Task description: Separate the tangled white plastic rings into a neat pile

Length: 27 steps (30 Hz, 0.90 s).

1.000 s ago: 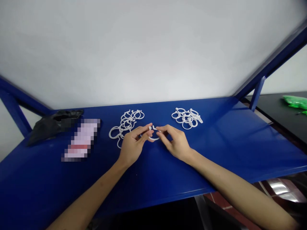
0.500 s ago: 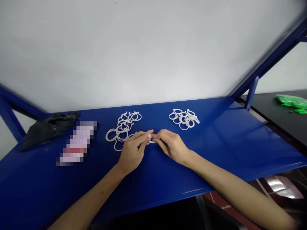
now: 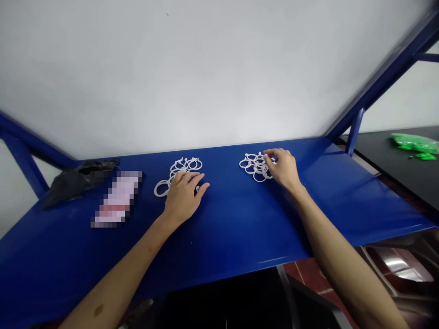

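Observation:
My left hand hovers palm down over a loose pile of white plastic rings, its fingers spread and holding nothing; it hides part of the pile. Several of these rings have small upright clip ends. My right hand is at the second group of white rings on the right. Its thumb and forefinger are pinched close together at the far edge of that group, on a white ring that is mostly hidden by the fingers and the rings around it.
Both groups lie on a blue metal table against a pale wall. At left are a black plastic bag and a blurred pinkish rectangular item. A green plastic packet rests on a dark surface at far right.
The hands were together at the middle over a white ring; now they are apart. My right hand has carried the ring to the right group. My left hand has moved left and opened.

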Motion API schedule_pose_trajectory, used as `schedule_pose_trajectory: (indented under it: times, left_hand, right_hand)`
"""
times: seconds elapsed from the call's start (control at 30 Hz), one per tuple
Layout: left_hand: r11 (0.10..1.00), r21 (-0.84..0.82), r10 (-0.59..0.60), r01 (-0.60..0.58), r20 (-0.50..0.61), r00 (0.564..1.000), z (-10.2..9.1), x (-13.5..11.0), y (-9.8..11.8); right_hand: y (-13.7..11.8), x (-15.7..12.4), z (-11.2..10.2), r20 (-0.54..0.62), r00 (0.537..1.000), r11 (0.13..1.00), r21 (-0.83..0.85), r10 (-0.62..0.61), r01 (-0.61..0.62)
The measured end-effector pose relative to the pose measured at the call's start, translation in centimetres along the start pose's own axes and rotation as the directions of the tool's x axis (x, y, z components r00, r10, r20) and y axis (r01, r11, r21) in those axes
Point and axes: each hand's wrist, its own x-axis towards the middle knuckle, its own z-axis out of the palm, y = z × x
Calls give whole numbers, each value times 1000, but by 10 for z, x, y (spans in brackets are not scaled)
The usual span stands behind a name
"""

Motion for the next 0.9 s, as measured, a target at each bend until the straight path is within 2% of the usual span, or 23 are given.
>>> schedule_pose_trajectory:
  times: [0.2, 0.33, 0.47, 0.57, 0.63, 0.7, 0.77, 0.83, 0.9]
  left_hand:
    - [990, 140, -12, 11, 4, 1000, -1, 27, -7]
    - [976, 212, -54, 50, 15, 998, 11, 43, -15]
    - [969, 237, -84, 74, 35, 996, 21, 43, -23]
    - [981, 189, -53, 50, 11, 999, 14, 38, -20]
    - [990, 138, -12, 17, -34, 999, 4, 34, -11]
    - [996, 82, 40, -33, -82, 996, -7, 29, 4]
    - [995, 39, 100, -95, -156, 983, -13, 23, 19]
    - [986, 11, 164, -165, -204, 965, -14, 18, 33]
    - [963, -4, 262, -270, -233, 937, -11, 13, 42]
  right_hand:
    - [7, -1, 9, 0, 1000, 1000, -11, 11, -11]
    - [4, -3, 11, 16, 1000, 998, -53, -19, 20]
    - [-1, -3, 8, -63, 997, 998, -53, -38, 35]
    - [-10, -2, 4, -129, 990, 998, -34, -48, 44]
    - [-18, -3, 3, -133, 989, 998, -1, -57, 57]
    - [-28, -8, 4, -79, 994, 995, 62, -79, 84]
    - [-43, -17, 7, 42, 991, 978, 172, -124, 115]
    - [-60, -28, 11, 192, 965, 940, 323, -180, 111]
    - [-78, -39, 14, 312, 925, 877, 478, -217, 44]
